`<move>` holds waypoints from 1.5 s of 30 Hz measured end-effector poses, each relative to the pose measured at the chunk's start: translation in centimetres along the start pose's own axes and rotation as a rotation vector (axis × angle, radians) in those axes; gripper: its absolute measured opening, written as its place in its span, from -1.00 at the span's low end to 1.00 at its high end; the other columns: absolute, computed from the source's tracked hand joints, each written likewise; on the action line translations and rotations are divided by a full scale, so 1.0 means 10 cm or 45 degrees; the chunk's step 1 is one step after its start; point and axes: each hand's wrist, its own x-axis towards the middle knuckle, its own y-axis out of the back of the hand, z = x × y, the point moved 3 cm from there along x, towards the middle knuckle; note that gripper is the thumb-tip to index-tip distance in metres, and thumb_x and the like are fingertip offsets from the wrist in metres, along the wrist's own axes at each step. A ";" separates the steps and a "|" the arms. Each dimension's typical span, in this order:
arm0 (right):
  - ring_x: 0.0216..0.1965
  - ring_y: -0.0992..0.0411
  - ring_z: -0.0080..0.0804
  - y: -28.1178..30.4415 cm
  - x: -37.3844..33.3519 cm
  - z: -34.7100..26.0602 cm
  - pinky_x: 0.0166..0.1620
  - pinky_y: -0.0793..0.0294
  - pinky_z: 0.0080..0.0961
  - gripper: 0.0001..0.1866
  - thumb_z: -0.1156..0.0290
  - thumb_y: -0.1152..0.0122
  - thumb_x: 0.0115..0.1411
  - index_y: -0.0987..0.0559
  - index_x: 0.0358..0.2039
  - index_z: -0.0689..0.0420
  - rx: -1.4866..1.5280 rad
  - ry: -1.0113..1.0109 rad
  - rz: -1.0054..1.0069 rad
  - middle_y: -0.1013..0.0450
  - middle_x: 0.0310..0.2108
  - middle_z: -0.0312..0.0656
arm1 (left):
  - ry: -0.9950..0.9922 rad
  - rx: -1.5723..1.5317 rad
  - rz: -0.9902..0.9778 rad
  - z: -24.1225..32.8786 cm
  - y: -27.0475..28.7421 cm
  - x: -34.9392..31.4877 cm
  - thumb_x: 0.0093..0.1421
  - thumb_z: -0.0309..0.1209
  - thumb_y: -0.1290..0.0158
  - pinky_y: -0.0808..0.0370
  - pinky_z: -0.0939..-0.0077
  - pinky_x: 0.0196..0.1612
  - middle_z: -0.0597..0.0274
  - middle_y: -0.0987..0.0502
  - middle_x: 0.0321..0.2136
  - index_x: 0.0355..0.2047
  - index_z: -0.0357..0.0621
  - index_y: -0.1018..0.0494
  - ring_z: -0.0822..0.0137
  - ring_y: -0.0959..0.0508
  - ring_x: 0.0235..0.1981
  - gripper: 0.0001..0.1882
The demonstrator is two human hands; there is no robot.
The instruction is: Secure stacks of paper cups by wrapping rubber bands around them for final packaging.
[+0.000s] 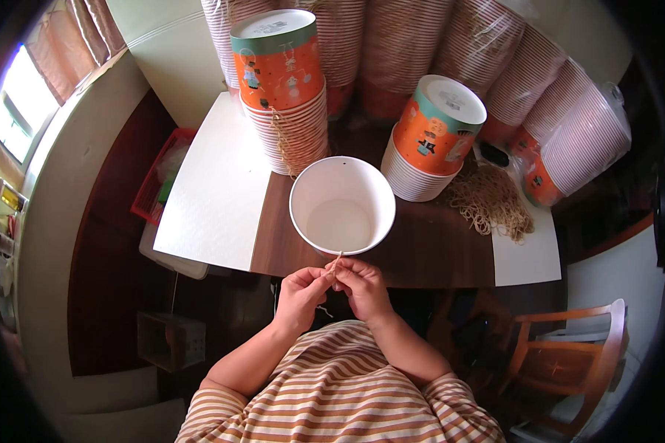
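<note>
A white paper bucket [307, 198] stands at the table's front edge, its open mouth tilted toward me. A small dark hole shows near its far rim. At the near rim, a thin beige cord [338, 261] sticks up between my fingertips, and a loose end hangs below my hands. My left hand [301, 294] is closed in a pinch on the cord. Against it, my right hand [365, 291] pinches the same cord with thumb and forefinger. Whether the cord passes through the bucket's near wall is hidden by my fingers.
Upside-down stacks of orange and green buckets [277, 74] [437, 136] flank the open one, cords draped over the left stack. A heap of beige cords [491, 203] lies right. Plastic-wrapped bucket stacks [406, 44] line the back. A wooden chair [569, 362] stands at right.
</note>
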 end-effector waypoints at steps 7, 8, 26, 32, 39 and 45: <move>-0.46 -0.30 -0.68 -0.03 -0.06 -0.06 -0.34 -0.34 -0.72 -0.84 0.51 -0.06 0.20 -0.60 -0.31 0.25 -0.163 0.098 -0.063 -0.50 -0.39 -0.29 | -0.048 0.117 0.066 -0.03 0.07 -0.02 0.16 -0.39 -0.14 -0.15 0.81 -0.60 0.42 -0.49 -0.56 -0.41 -0.25 -0.52 0.70 -0.29 -0.62 -0.85; -0.46 -0.30 -0.68 -0.04 -0.07 -0.07 -0.34 -0.34 -0.72 -0.84 0.51 -0.06 0.20 -0.60 -0.31 0.25 -0.167 0.096 -0.065 -0.50 -0.39 -0.29 | -0.050 0.113 0.067 -0.04 0.08 -0.03 0.16 -0.39 -0.14 -0.15 0.81 -0.60 0.42 -0.49 -0.56 -0.41 -0.25 -0.52 0.70 -0.29 -0.62 -0.85; -0.47 -0.40 -0.62 -0.02 -0.12 -0.02 -0.31 -0.45 -0.68 -0.85 0.51 -0.10 0.18 -0.58 -0.27 0.25 0.300 -0.181 0.068 -0.54 -0.37 -0.22 | -1.306 1.233 0.283 0.10 -0.05 -0.14 -0.08 -0.61 -0.22 -0.23 0.63 -0.67 0.33 -0.29 -0.73 -0.33 -0.14 -0.51 0.46 -0.29 -0.74 -0.75; -0.44 -0.34 -0.68 -0.04 -0.14 -0.02 -0.33 -0.34 -0.74 -0.86 0.45 -0.18 0.16 -0.60 -0.30 0.22 0.207 -0.116 0.066 -0.52 -0.39 -0.31 | -1.473 1.362 0.186 0.18 -0.10 -0.15 -0.16 -0.62 -0.22 -0.23 0.56 -0.69 0.38 -0.32 -0.71 -0.31 -0.15 -0.53 0.43 -0.30 -0.73 -0.68; -0.45 -0.32 -0.69 -0.04 -0.14 -0.01 -0.33 -0.32 -0.75 -0.87 0.44 -0.19 0.15 -0.60 -0.32 0.21 0.157 -0.085 0.079 -0.49 -0.44 -0.34 | -1.547 1.446 0.183 0.17 -0.05 -0.15 -0.16 -0.61 -0.21 -0.22 0.53 -0.68 0.33 -0.36 -0.68 -0.30 -0.17 -0.53 0.39 -0.30 -0.73 -0.67; -0.46 -0.31 -0.70 -0.04 -0.14 -0.02 -0.34 -0.30 -0.74 -0.86 0.42 -0.17 0.16 -0.60 -0.34 0.21 0.118 -0.060 0.061 -0.49 -0.45 -0.35 | -1.663 1.563 0.131 0.26 -0.12 -0.19 -0.16 -0.62 -0.19 -0.24 0.50 -0.64 0.30 -0.35 -0.66 -0.30 -0.19 -0.54 0.34 -0.31 -0.70 -0.67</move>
